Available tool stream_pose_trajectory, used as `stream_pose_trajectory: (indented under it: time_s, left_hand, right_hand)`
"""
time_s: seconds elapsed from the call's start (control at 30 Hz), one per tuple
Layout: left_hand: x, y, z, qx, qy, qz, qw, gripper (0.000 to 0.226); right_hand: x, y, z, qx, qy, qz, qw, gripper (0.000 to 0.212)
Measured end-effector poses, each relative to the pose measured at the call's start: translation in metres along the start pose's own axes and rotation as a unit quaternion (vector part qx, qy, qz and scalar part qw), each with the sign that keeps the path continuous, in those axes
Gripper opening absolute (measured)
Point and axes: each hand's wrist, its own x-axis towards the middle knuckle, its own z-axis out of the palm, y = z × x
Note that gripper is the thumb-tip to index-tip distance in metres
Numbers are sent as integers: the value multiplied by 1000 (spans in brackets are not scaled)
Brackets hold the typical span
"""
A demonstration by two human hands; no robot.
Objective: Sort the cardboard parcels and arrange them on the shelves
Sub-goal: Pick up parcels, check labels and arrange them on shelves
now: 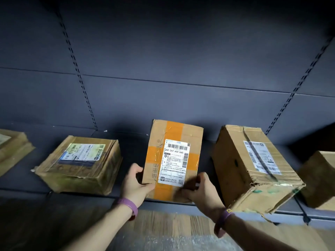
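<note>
Holding the orange-taped parcel (174, 160) by its near corners, left hand (135, 183) at 7 o'clock, right hand (201, 189) at 5, both grips closed round its edges. Lies flat on the shelf (134, 147), label up, between a squat parcel (79, 163) at 9 o'clock and a taller parcel (253, 165) at 3; probably steadied to square the row.

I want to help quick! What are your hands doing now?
Left hand: holds the orange-taped parcel at its near left corner.
Right hand: holds the same parcel's near right edge.
</note>
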Motion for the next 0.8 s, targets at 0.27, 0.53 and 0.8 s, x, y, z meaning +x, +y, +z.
stream_pose_trajectory:
  time_s: [0.27,0.53,0.8]
  left_hand:
    - [-6,-2,-9,-8,13,11,1000,42]
    - [12,-4,-5,-90,1,-8,996,28]
    - [28,-20,2,-11,-44,-6,999,25]
  right_hand:
    - [-11,-9,-1,27,-1,-35,999,42]
    - [4,-18,0,9,12,-57,998,11]
    - [16,-7,14,-43,-23,-28,998,20]
